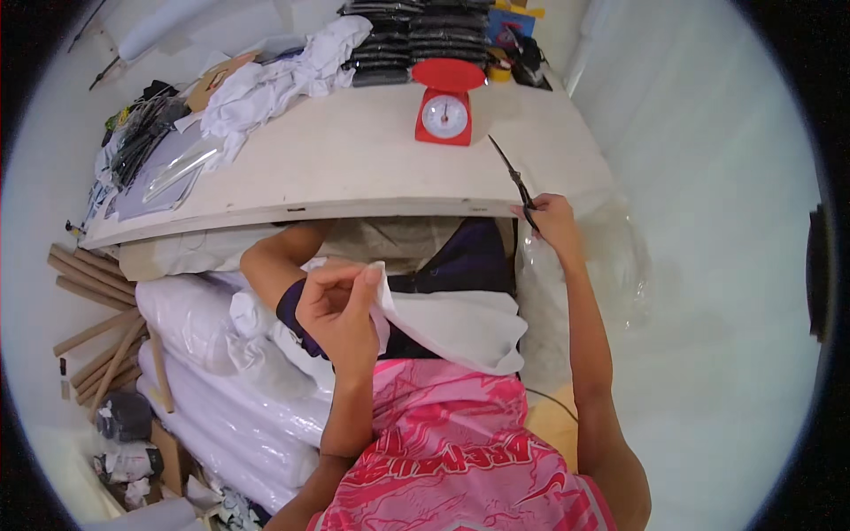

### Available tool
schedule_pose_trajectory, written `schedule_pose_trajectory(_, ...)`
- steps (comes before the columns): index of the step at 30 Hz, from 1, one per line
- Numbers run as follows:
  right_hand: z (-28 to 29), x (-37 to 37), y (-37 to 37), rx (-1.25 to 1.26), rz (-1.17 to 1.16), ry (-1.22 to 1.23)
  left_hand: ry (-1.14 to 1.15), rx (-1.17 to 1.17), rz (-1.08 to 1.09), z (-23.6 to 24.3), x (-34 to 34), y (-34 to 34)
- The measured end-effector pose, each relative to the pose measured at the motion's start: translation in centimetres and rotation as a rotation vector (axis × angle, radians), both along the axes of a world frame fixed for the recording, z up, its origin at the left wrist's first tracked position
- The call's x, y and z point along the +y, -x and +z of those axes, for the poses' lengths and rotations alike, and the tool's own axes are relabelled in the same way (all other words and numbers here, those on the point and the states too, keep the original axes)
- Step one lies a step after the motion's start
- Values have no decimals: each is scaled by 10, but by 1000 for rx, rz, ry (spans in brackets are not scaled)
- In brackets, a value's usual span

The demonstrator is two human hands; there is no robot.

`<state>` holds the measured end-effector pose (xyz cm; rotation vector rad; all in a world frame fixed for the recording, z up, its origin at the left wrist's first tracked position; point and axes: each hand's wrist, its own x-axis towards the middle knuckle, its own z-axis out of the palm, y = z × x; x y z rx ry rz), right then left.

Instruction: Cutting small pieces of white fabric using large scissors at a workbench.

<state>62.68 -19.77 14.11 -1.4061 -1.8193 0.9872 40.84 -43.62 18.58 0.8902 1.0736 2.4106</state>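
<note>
My left hand (341,314) is raised above my lap, thumb and fingers pinching the edge of a white piece of cloth (460,327). From that pinch the cloth hangs down and spreads across my thighs toward the right. At the table's front edge, my right hand (555,228) grips a pair of black scissors (516,179) by the handles. Their blades look closed together and point up and to the left over the tabletop. The scissors are well apart from the cloth.
On the pale table (354,164) stands a red dial scale (444,115). Behind it are stacks of black plastic-wrapped packets (381,40); crumpled white fabric (283,75) lies left. Plastic-wrapped white rolls (230,416) and cardboard tubes (106,354) fill the lower left. Clear plastic (611,257) hangs at right.
</note>
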Motion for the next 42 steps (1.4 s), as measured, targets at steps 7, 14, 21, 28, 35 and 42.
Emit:
schedule_pose_trajectory(7,-93,115,-15,-411,-189,-449,46,106,-18,16,-6,-5)
schedule_pose_trajectory(14,-7,39,48,-82,201,-594,121,113,-64,9,-7,-3)
schedule_pose_trajectory(21,103,-170,64,368,678,-421,127,114,-212,11,-5,-9)
schedule_pose_trajectory(28,75,-178,71,418,532,-539,255,112,-421,7,-9,-4)
schedule_pose_trajectory(35,78,-172,52,602,374,-418,151,94,-717,5,-2,-18)
schedule_pose_trajectory(42,123,-175,30,657,124,-723,288,656,-210,-2,17,-7)
